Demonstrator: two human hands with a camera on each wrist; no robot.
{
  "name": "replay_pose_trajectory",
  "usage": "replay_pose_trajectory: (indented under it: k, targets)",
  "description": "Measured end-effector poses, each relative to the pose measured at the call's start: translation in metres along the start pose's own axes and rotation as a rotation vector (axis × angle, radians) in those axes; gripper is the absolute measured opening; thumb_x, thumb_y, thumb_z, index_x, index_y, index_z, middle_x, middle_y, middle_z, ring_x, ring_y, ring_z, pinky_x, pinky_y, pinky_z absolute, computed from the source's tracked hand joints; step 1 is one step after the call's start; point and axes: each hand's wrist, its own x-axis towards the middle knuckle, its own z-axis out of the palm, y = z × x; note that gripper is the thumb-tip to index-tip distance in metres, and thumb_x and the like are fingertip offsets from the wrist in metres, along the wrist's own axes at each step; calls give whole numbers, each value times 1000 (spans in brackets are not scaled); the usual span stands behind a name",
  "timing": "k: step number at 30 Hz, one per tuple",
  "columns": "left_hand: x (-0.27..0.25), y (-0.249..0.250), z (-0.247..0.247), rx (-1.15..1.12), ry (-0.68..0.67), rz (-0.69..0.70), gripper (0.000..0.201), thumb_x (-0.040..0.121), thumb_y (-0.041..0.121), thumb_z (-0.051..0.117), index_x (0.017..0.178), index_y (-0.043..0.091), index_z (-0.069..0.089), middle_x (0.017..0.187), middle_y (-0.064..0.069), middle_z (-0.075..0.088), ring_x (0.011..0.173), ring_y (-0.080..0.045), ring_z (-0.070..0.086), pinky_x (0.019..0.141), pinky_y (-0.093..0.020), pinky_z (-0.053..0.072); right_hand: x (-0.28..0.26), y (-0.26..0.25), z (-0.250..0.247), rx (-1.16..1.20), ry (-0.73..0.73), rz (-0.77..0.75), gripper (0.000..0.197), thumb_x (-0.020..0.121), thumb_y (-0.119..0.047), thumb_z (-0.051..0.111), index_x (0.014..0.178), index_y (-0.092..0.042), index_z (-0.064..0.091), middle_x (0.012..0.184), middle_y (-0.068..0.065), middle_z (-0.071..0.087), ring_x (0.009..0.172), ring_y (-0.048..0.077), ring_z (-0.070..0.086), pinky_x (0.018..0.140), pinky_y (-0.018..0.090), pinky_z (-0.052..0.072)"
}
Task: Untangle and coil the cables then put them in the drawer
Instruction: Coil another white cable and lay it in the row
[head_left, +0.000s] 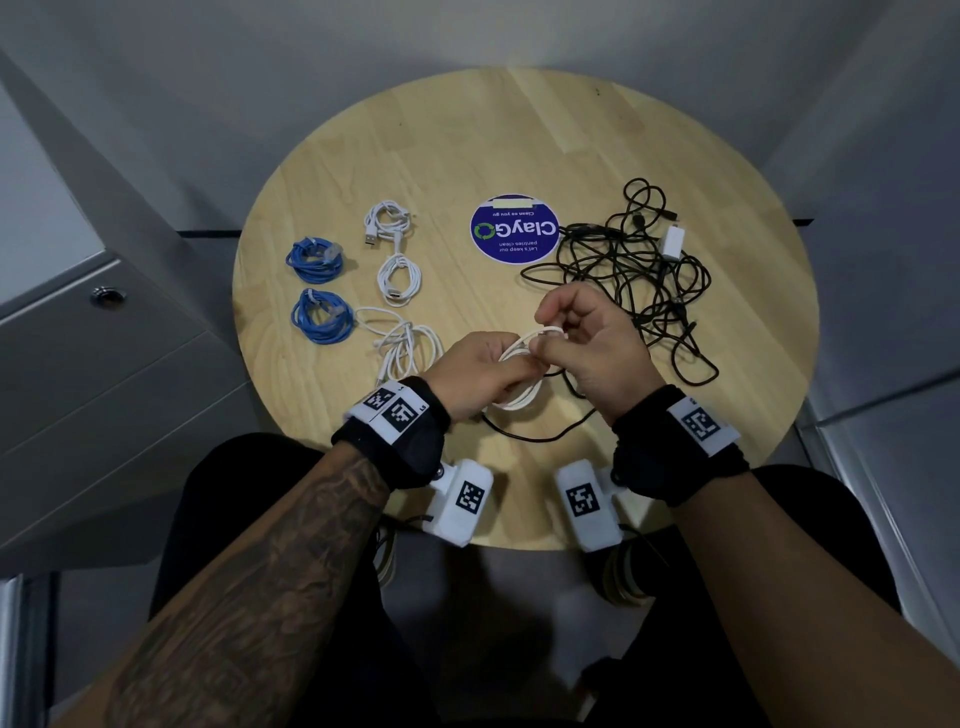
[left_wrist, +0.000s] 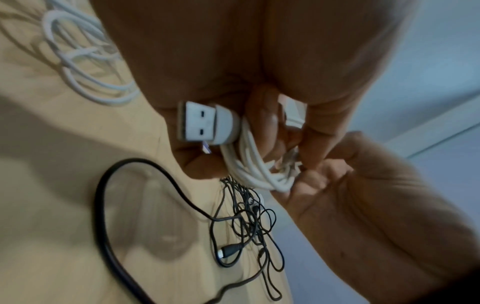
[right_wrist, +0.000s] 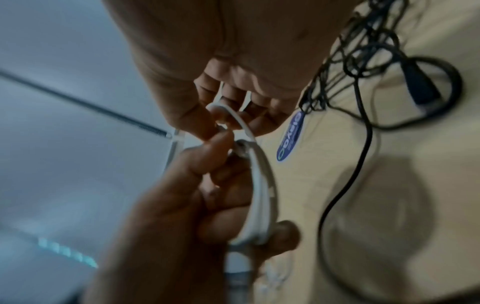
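Observation:
A coiled white USB cable (head_left: 519, 374) hangs between both hands above the near part of the round wooden table (head_left: 519, 135). My left hand (head_left: 480, 371) grips the bundled loops (left_wrist: 257, 170), with the USB plug (left_wrist: 205, 123) sticking out under the palm. My right hand (head_left: 582, 343) pinches a loop of the same white cable (right_wrist: 233, 117) at the top of the bundle. A tangle of black cables (head_left: 628, 270) lies to the right. Two blue coils (head_left: 314, 260) (head_left: 322, 316) and white coils (head_left: 387, 226) (head_left: 399, 278) lie on the left.
A loose white cable (head_left: 405, 343) lies just left of my left hand. A white charger block (head_left: 672, 241) sits in the black tangle. A round blue sticker (head_left: 514, 234) is at the table's middle. Grey drawer fronts (head_left: 104, 332) stand to the left.

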Motion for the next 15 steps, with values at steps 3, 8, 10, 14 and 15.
replay_pose_trajectory:
  k: [3, 8, 10, 14, 15]
  targets:
    - [1, -3, -2, 51, 97, 20, 26, 85, 18, 65, 69, 8, 48, 47, 8, 40, 41, -5, 33, 43, -18, 26, -2, -2, 1, -347, 61, -175, 25, 77, -1, 72, 89, -20, 62, 69, -5, 54, 65, 8, 50, 67, 24, 46]
    - [-2, 0, -6, 16, 103, 51, 42, 97, 34, 54, 71, 2, 58, 46, 6, 32, 41, -11, 23, 44, -21, 19, 2, -1, -4, 69, 1, 84, 31, 85, -10, 62, 115, -9, 65, 75, 14, 59, 70, 18, 57, 74, 26, 50]
    - [-4, 3, -3, -11, 67, 55, 35, 101, 28, 49, 79, 5, 65, 44, 10, 38, 40, -7, 22, 41, -19, 20, 3, 0, 2, 233, -30, 253, 23, 89, -12, 57, 108, -6, 69, 75, 12, 59, 66, 14, 54, 70, 25, 47]
    - [-2, 0, -3, -114, 54, -4, 31, 102, 17, 43, 92, -7, 59, 48, 7, 36, 42, -6, 20, 42, -16, 18, -2, 2, 5, 316, -93, 342, 23, 100, -8, 49, 91, -8, 70, 73, 5, 60, 65, 13, 49, 69, 25, 49]
    - [-1, -2, -3, -160, 59, -32, 25, 101, 17, 46, 95, -5, 56, 49, 6, 32, 42, -6, 19, 42, -16, 17, -2, 1, 3, 244, -91, 295, 22, 100, -9, 50, 90, -9, 70, 74, 3, 63, 66, 12, 51, 67, 23, 49]
